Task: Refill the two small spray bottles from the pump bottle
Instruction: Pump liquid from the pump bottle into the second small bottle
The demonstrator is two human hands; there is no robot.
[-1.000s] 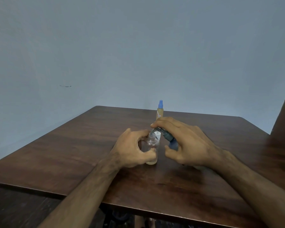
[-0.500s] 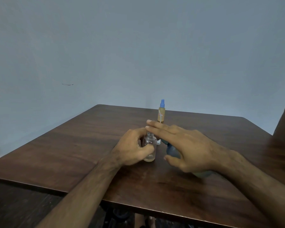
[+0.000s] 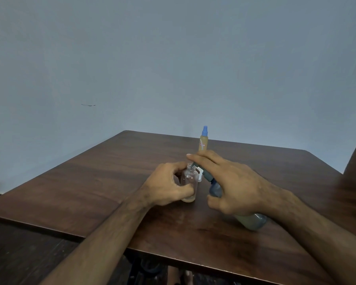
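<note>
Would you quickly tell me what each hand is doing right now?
Left hand: grips the clear spray bottle standing on the table.
Right hand: holds the tilted pump bottle, forefinger on its pump head.

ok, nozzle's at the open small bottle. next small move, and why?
Probably press the pump head down with the right hand. The pump bottle is tilted with its nozzle at the open neck of the clear bottle, which the left hand steadies on the table and which looks nearly empty. The index finger already lies along the pump.
</note>
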